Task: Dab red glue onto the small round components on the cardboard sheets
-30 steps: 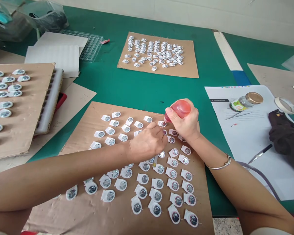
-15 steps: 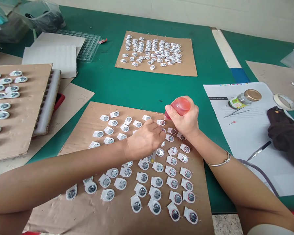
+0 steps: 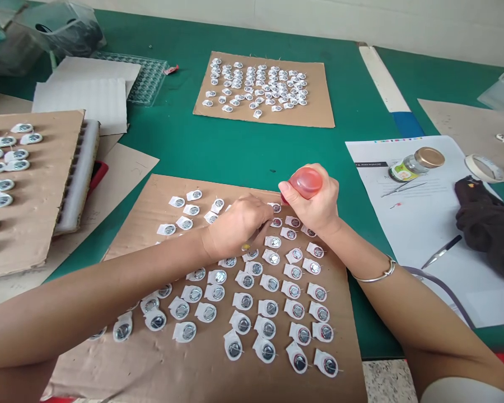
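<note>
A large cardboard sheet [image 3: 201, 369] bears many small white tabbed pieces with round metallic centres, such as one piece [image 3: 330, 365] at its near right corner. Above its far part, my left hand [image 3: 241, 224] is closed in a pinch on a thin tool [image 3: 246, 246] with a yellowish end; its tip is hidden. My right hand [image 3: 317, 201] wraps round a red squeeze bottle [image 3: 306, 182], tipped down over the far right pieces. The bottle's nozzle is hidden behind the fingers. Both hands are close together, near the sheet's far edge.
Another cardboard sheet [image 3: 264, 120] with similar pieces lies farther back. At left, a raised cardboard sheet [image 3: 37, 207] holds more. To the right are paper [image 3: 403, 224], a glass jar [image 3: 415, 164], tweezers, a knife [image 3: 441, 252], a tape roll [image 3: 484, 168] and dark cloth [image 3: 489, 229].
My left hand has moved slightly left and up with the thin tool, which is now tilted differently. My right hand still holds the red bottle in nearly the same place. The view has shifted slightly.
</note>
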Demonstrator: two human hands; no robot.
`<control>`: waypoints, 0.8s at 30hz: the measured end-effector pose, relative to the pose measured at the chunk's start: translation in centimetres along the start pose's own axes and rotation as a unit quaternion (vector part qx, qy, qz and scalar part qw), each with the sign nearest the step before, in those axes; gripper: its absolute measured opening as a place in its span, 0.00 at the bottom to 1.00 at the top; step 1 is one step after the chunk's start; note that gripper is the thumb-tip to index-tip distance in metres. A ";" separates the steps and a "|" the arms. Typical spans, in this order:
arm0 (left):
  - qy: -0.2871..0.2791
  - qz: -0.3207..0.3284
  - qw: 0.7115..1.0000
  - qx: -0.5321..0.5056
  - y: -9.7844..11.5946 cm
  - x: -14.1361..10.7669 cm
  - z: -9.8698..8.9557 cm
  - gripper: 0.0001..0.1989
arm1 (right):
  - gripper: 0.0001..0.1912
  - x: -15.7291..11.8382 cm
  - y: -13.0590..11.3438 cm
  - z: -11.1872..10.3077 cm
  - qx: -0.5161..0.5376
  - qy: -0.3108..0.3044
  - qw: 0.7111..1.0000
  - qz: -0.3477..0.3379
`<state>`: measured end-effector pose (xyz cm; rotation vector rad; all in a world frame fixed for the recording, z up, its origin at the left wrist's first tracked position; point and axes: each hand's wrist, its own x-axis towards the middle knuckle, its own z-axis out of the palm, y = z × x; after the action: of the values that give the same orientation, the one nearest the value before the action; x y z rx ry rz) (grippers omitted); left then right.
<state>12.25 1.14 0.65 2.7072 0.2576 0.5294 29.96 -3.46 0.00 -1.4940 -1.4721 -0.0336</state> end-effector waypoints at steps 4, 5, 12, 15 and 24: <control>0.009 -0.017 1.000 -0.023 0.1 0.2 -0.5 0.08 | 0.15 0.0 0.0 0.0 0.009 0.004 1.000 -0.019; 0.009 -0.016 1.000 -0.026 0.1 0.3 -0.5 0.08 | 0.15 0.0 0.0 0.0 0.008 0.006 1.000 -0.020; 0.014 -0.008 0.999 -0.029 -0.2 0.2 -0.3 0.07 | 0.15 -0.1 0.0 -0.1 0.007 -0.003 1.000 -0.009; 0.008 -0.006 0.999 -0.040 -0.3 0.2 -0.3 0.07 | 0.14 -0.1 -0.1 -0.2 0.015 -0.002 1.000 -0.013; 0.003 -0.060 0.990 -0.126 0.1 0.7 -1.5 0.06 | 0.14 -0.1 -0.1 -0.2 0.026 0.006 0.999 -0.043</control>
<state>12.32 1.65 2.19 2.4283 0.3294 0.4985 29.97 -3.68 0.04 -1.3859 -1.5170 -0.0563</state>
